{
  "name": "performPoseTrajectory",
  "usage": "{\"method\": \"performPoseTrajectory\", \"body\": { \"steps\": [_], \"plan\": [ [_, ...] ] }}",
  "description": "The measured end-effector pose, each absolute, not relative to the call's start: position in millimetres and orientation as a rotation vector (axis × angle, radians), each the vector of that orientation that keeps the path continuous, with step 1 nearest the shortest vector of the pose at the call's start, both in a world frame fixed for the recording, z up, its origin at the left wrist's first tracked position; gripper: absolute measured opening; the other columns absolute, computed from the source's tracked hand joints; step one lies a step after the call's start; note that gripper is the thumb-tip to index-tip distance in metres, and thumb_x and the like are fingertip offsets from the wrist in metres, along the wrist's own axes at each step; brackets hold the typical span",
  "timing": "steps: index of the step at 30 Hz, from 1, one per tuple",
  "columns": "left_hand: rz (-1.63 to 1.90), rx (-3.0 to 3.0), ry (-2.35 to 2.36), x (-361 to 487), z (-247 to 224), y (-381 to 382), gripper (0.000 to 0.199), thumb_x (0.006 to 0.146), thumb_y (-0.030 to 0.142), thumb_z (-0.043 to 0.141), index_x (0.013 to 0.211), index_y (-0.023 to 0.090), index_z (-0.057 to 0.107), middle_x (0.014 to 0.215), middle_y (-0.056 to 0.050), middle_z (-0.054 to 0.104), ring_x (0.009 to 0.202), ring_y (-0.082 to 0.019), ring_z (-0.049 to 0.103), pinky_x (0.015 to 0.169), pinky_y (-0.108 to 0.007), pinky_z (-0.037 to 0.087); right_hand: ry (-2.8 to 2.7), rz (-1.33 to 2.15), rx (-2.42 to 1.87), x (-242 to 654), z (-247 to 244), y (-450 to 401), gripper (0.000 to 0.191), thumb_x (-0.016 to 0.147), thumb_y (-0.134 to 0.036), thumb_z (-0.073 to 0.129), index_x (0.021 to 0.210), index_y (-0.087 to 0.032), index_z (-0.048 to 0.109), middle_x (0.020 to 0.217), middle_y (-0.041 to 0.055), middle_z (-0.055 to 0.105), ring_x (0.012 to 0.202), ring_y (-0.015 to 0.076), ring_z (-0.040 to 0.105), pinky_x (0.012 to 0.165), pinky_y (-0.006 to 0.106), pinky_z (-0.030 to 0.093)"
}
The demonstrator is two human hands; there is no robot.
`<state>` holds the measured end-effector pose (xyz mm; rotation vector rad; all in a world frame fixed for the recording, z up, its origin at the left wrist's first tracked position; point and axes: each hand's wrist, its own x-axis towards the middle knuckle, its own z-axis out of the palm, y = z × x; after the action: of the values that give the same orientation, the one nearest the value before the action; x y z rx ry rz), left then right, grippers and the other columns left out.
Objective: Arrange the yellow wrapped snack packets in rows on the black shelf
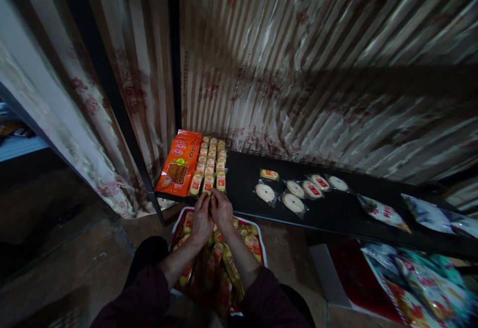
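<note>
My left hand [200, 222] and my right hand [223, 212] meet at the shelf's front edge, fingers bent and drawn together. Whatever they pinch between them is hidden. Just beyond the fingertips lies a wrapped yellow snack cake [208, 183], the front one in its row. Similar small packs stand in three neat rows on the black shelf [242, 171]. To their left, orange snack bags [175, 173] overlap in a stack. Below my forearms is a white-rimmed red basket [263, 248] full of more yellow wrapped packs.
On the shelf to the right lie a single yellow pack [269, 174], several round wrapped crackers [294, 202] and shiny bags [384, 212]. A red box [358, 278] and colourful bags [429, 283] sit lower right. Black posts [175, 44] and a pleated curtain [261, 59] stand behind.
</note>
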<state>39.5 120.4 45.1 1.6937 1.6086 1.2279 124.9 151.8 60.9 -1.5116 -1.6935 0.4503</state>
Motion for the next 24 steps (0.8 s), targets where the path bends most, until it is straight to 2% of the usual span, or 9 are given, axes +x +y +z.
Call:
{"method": "performPoseTrajectory", "body": {
  "steps": [8,12,18,24],
  "plan": [
    [1.230,1.719,1.568,36.7,43.6,125.5,0.047,0.079,0.010,0.041,0.123,0.011,0.056,0.135,-0.017,0.049,0.126,-0.025,0.048,0.108,-0.044,0.040,-1.711,0.426,-1.448,125.2,57.2,159.4,0.039,0.086,-0.014,0.039,0.115,-0.019,0.065,0.118,0.0082,0.066,0.115,0.0187,0.058,0.105,0.037,0.042],
    [1.212,1.737,1.603,34.5,44.3,125.5,0.049,0.077,0.006,0.041,0.123,0.013,0.056,0.135,-0.016,0.049,0.129,-0.026,0.045,0.108,-0.044,0.040,-1.745,0.433,-1.449,126.6,52.8,161.4,0.042,0.085,-0.011,0.037,0.115,-0.017,0.065,0.120,0.0098,0.065,0.116,0.0194,0.058,0.105,0.037,0.043],
    [1.203,1.775,1.609,35.2,41.4,127.1,0.047,0.078,0.005,0.041,0.122,0.010,0.055,0.137,-0.018,0.045,0.129,-0.027,0.045,0.106,-0.044,0.042,-1.756,0.417,-1.443,127.4,51.9,162.0,0.045,0.082,-0.007,0.037,0.115,-0.018,0.065,0.117,0.0081,0.066,0.117,0.0190,0.057,0.104,0.037,0.044],
    [1.273,1.859,1.599,34.6,34.6,124.4,0.046,0.076,0.000,0.040,0.116,0.012,0.057,0.136,-0.017,0.044,0.128,-0.027,0.046,0.104,-0.044,0.046,-1.732,0.389,-1.438,133.1,51.6,149.6,0.042,0.082,-0.009,0.039,0.113,-0.016,0.066,0.121,0.0114,0.063,0.114,0.0212,0.058,0.102,0.039,0.046]
  ]
}}
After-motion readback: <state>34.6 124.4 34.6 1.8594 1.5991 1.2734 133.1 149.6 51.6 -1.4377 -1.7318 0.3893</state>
